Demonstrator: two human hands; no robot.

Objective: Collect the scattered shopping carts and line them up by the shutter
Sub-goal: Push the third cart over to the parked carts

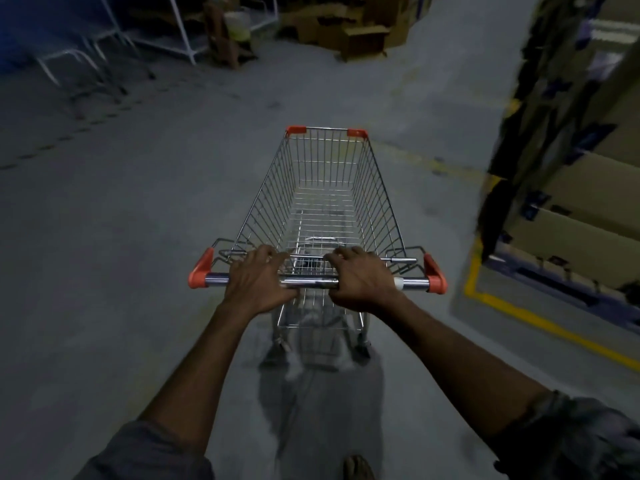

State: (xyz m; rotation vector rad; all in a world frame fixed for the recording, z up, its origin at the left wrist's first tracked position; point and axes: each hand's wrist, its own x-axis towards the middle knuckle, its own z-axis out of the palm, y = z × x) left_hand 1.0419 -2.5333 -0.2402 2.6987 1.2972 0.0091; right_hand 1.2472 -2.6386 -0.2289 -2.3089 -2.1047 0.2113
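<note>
Grey concrete floor (121, 237) carrying one cart and stored goods.
A chrome wire shopping cart (375, 188) with orange plastic corner caps stands on its wheels at centre, pointing far. A yellow painted line (540, 323) marks the floor at right, bordering a stack of brown cardboard cartons (581, 209). At far centre lies a loose pile of brown cardboard boxes (349, 26); at far left stand white tubular metal frames (180, 32). A foot (358, 467) rests at the near edge.

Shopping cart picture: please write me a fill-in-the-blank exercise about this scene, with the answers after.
The left hand and the right hand both grip the ____ of the shopping cart. Its wire basket is ____. The painted floor line at the right is ____.
Missing words: handle, empty, yellow.
</note>
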